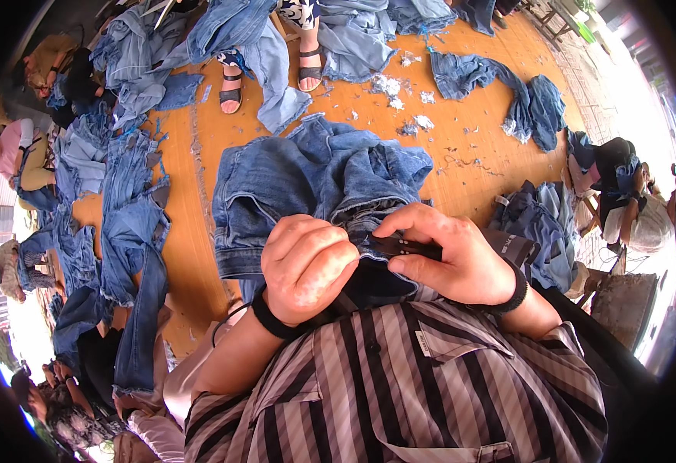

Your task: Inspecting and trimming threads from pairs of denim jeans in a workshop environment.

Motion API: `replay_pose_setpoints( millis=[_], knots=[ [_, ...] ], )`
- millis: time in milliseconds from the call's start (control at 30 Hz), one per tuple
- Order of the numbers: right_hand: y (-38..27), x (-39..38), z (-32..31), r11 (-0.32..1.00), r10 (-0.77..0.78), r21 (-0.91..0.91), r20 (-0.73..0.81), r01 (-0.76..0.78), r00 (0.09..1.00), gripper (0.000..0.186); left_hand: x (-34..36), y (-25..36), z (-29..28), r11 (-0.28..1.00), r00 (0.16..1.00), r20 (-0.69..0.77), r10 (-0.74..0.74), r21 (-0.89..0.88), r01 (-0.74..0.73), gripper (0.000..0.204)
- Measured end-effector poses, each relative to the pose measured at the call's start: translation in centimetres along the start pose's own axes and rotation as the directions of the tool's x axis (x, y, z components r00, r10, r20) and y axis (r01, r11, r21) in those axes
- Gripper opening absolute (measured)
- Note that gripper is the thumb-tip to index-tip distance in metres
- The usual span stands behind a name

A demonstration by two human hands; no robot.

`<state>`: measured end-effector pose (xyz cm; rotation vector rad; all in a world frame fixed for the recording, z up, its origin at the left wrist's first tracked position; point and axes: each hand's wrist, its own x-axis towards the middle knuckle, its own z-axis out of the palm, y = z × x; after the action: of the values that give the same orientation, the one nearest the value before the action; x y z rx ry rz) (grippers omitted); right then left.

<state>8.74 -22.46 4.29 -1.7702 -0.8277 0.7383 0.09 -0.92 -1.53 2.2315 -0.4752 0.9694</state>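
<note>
A pair of blue jeans (276,181) lies bunched up in front of me, its waistband side nearest my body. My left hand (307,266) is closed in a pinch on the cloth at the waist opening; the curled fingers hide the exact spot. Just right of it, my right hand (450,255) grips a small, flat black hand tool (399,246) between thumb and forefinger. The tool's left end meets the denim beside my left fingers, and its working tip is hard to make out there. Both wrists wear black bands.
An orange mat (477,131) covers the floor, scattered with thread scraps and white lint (388,86). Jeans are piled along the left (125,231) and at the right (542,231). A person's sandalled feet (309,69) stand ahead beside more denim. Other people sit at both sides.
</note>
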Motion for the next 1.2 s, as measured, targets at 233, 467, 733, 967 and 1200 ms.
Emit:
replay_pose_setpoints(
  millis=[233,467,733,967,1200],
  knots=[
    [1.3,0.1,0.3,0.995,-0.043,0.09,-0.002,0.043,0.999,0.026,0.0,0.1,-0.1,1.0,1.0,0.007,-0.001,-0.003,0.001,0.032],
    [1.8,0.1,0.5,0.986,-0.035,0.163,-0.021,0.038,0.999,0.023,0.1,0.2,0.0,1.0,1.0,0.005,-0.01,-0.01,0.01,0.031],
    [2.4,0.7,-1.8,0.939,0.171,0.336,-0.253,-0.08,0.952,0.029,0.3,-0.1,-0.2,0.999,0.999,-0.006,-0.041,-0.015,0.041,0.032],
    [10.8,1.9,-4.5,0.953,0.285,0.23,-0.445,-0.199,0.849,0.03,-0.5,-2.7,-6.0,0.927,0.936,-0.084,-0.341,0.133,0.35,0.039],
    [12.9,4.6,-4.1,0.889,0.376,0.425,-0.467,-0.17,0.8,0.019,-3.7,-10.9,-10.6,0.778,0.77,-0.323,-0.55,0.136,0.613,0.026]
  ],
)
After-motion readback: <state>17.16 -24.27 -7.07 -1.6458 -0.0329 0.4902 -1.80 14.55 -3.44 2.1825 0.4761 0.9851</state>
